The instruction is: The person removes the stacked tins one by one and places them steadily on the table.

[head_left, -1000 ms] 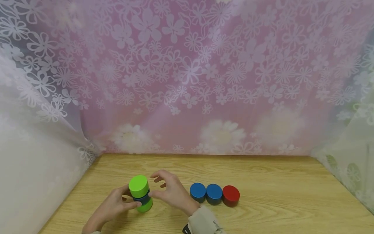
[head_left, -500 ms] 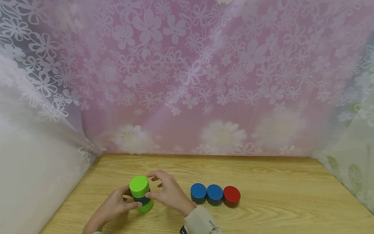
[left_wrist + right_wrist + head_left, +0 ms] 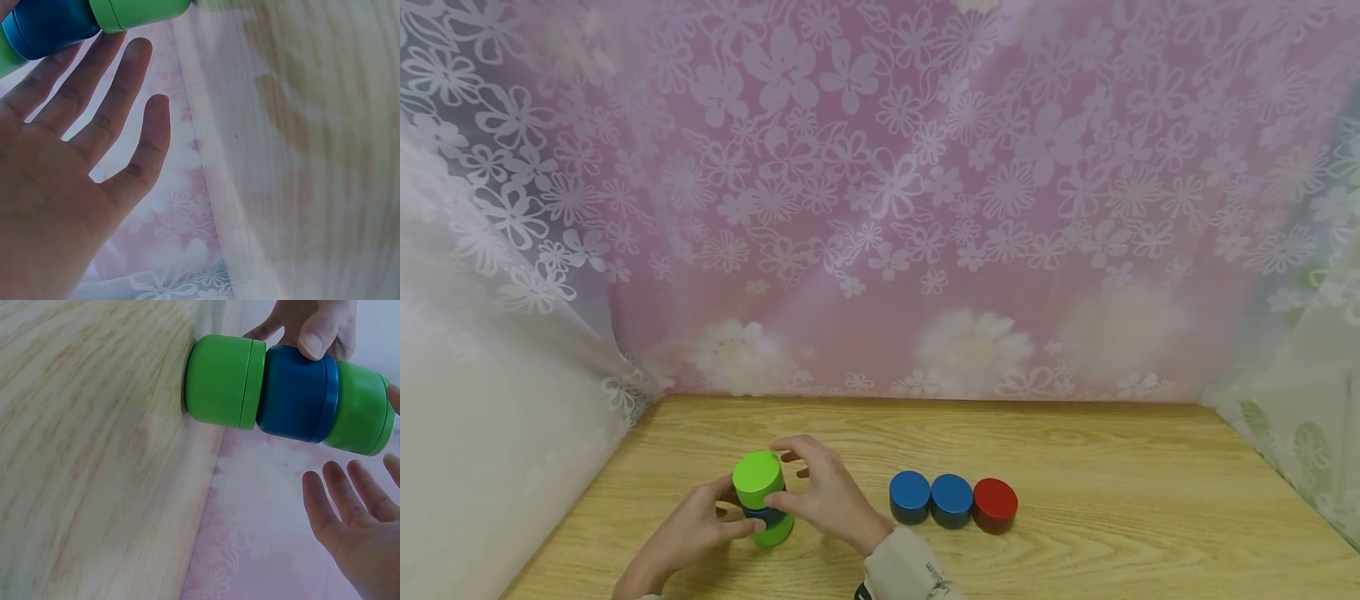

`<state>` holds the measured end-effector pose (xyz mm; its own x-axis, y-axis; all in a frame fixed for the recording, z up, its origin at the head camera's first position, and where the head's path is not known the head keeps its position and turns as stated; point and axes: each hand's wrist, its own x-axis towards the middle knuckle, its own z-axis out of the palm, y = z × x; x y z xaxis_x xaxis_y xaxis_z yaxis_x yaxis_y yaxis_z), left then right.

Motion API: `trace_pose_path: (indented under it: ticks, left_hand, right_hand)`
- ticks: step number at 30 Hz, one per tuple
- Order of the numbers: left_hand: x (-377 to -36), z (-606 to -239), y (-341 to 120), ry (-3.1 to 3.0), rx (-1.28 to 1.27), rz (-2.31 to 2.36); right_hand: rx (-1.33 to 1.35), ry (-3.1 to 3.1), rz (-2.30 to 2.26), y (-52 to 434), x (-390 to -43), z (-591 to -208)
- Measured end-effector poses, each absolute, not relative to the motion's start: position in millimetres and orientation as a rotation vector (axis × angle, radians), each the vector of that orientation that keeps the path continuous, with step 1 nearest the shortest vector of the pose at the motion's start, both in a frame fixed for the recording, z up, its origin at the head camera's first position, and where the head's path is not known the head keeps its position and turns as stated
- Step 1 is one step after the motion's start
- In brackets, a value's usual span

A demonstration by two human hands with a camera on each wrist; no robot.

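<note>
On the wooden table (image 3: 1075, 467), near its left front, stands a stack of three round tins (image 3: 762, 498): green at the bottom, blue in the middle, green on top. To its right, well apart from it, two blue tins (image 3: 931, 497) and one red tin (image 3: 995, 503) lie in a row, touching one another. A pink flowered curtain (image 3: 887, 192) closes off the back and sides.

The head view shows the left hand (image 3: 692, 525) gripping the lower part of the stack, thumb on the near side, while the right hand (image 3: 823, 493) sits against its right side with fingers loosely spread. The right wrist view reveals what the head view hides: the left thumb pressed on the blue tin, and the right fingers (image 3: 340, 500) straight, just clear of the stack. The left wrist view shows only straight fingers beside the stack.
</note>
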<state>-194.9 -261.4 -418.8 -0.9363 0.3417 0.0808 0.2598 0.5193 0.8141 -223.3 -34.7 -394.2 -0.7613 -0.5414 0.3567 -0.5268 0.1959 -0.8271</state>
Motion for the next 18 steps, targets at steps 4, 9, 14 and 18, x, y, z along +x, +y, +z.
trace_pose_path:
  ticks: [4, 9, 14, 18]
  left_hand:
    - [-194.8, -418.7, -261.7, 2.667, 0.526, 1.4]
    - [-195.0, -417.8, -261.9, 2.681, 0.526, 1.396]
    - [-194.8, -418.6, -261.8, 2.66, 0.529, 1.416]
    - [-193.7, -419.3, -261.6, 2.658, 0.516, 1.411]
  right_hand:
    - [-1.091, 2.413, -1.696, -37.4, -223.4, -394.3]
    - [-1.117, 2.408, -1.703, -40.5, -224.2, -394.3]
    - [-1.137, 2.393, -1.706, -42.1, -224.7, -397.7]
    - [-1.132, 2.365, -1.72, -43.4, -224.3, -401.8]
